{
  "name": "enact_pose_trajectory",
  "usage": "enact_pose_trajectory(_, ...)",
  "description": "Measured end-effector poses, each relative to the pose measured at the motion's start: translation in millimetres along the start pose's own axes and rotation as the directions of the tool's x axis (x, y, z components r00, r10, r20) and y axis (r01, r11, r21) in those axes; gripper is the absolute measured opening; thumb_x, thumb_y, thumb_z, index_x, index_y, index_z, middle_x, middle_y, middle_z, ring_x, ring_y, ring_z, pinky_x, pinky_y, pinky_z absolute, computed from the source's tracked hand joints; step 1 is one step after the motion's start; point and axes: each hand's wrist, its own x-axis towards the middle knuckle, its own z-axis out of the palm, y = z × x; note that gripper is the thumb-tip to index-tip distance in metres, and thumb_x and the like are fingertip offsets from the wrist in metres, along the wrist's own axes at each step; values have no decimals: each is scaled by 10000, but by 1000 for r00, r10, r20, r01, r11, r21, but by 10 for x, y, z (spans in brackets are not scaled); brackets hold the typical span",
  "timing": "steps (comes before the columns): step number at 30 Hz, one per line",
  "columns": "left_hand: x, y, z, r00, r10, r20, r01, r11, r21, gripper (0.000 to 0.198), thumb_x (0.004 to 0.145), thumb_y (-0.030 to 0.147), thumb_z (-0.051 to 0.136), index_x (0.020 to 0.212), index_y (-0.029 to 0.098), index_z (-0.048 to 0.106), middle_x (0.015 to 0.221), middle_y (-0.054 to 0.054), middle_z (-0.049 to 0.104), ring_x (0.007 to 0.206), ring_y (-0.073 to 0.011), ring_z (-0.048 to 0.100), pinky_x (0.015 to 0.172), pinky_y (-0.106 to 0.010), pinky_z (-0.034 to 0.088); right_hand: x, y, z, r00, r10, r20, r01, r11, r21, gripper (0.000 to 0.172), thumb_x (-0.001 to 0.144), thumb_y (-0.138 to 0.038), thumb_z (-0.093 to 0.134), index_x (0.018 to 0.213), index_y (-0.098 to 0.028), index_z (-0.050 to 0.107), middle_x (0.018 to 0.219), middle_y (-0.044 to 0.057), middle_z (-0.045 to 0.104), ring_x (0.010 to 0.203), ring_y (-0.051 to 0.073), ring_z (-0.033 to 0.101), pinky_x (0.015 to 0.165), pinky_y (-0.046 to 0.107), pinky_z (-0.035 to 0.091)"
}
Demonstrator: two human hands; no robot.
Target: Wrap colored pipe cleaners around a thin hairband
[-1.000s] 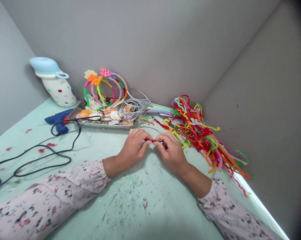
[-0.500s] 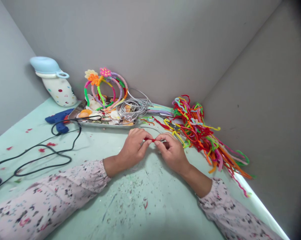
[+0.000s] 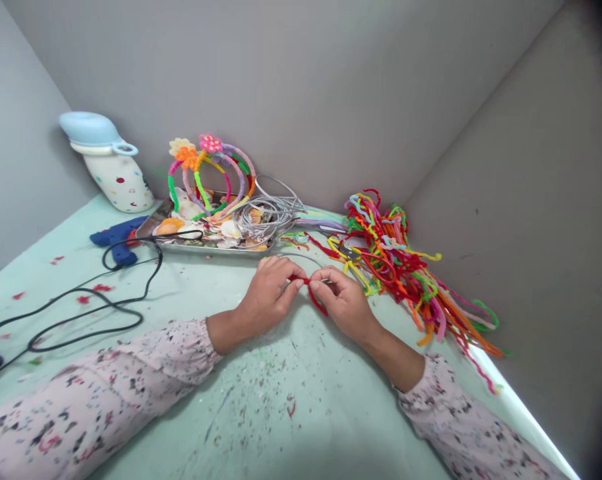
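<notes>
My left hand (image 3: 268,293) and my right hand (image 3: 345,303) meet over the pale green table (image 3: 261,400), fingertips pinched together. Between them runs a red pipe cleaner (image 3: 311,291); both hands are closed on it, and a loose red end hangs down beside my right thumb. A thin grey wire band (image 3: 301,257) arcs just behind the fingers. Both forearms wear speckled pink sleeves.
A heap of coloured pipe cleaners (image 3: 405,267) lies to the right by the wall. A metal tray (image 3: 181,243) holds shells, grey wire bands and wrapped headbands (image 3: 211,173). A blue glue gun (image 3: 115,237) with a black cord (image 3: 91,307) and a dotted white container (image 3: 113,167) are at left.
The hands stay in place; a red end of the pipe cleaner now hangs down by my right thumb, where before it ran straight between the fingertips.
</notes>
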Motion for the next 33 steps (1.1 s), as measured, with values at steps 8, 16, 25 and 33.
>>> enact_pose_trajectory(8, 5, 4, -2, 1000, 3, 29, -3, 1000, -4, 162, 914, 248, 451, 895, 181, 597, 874, -33, 627, 866, -192, 511, 828, -364, 356, -1, 3, -21, 999, 10, 44, -9, 1000, -7, 195, 914, -362, 482, 846, -205, 576, 623, -38, 490, 544, 108, 436, 504, 225, 346)
enact_pose_trajectory(16, 9, -6, 0, 1000, -12, 20, 12, 1000, -12, 168, 921, 269, 440, 922, 193, 590, 877, -28, 626, 866, -189, 514, 834, -364, 359, 3, 20, -14, 999, 36, 20, -37, 997, 62, 203, 907, -382, 498, 869, -202, 583, 587, -52, 463, 492, 97, 414, 482, 223, 349)
enact_pose_trajectory(25, 20, -6, 1, 1000, -27, 16, 27, 999, -24, 208, 926, 263, 433, 952, 205, 631, 885, -21, 642, 873, -185, 530, 838, -361, 354, 19, 43, -3, 994, -22, -107, 23, 1000, 0, 183, 902, -364, 507, 904, -201, 589, 722, -12, 526, 581, 109, 490, 544, 231, 414)
enact_pose_trajectory(33, 33, 0, -1, 999, -34, 39, 34, 999, 1, 233, 933, 280, 441, 867, 194, 647, 835, -17, 633, 832, -175, 524, 826, -359, 350, 4, 26, 0, 997, -42, -58, 40, 999, -32, 179, 901, -355, 513, 853, -201, 590, 750, -3, 527, 607, 113, 491, 546, 231, 412)
